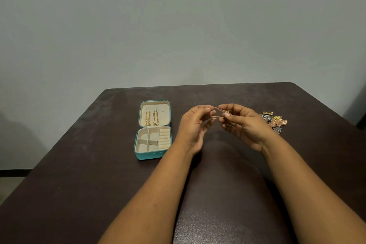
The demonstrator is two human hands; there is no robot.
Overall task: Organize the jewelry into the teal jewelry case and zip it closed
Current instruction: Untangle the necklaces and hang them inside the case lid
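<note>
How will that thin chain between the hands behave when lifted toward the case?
The chain, pinched by the left hand and right hand, looks thin: probably floppy and light, sagging when slackened. It may tangle or snag, as the doubled strands suggest.

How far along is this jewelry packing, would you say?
Early on. Done: two gold chains hang in the lid of the open teal case. In hand: the left hand and right hand pinch a thin chain between them. Left: the jewelry pile on the table, the bare bottom compartments, and zipping.
</note>
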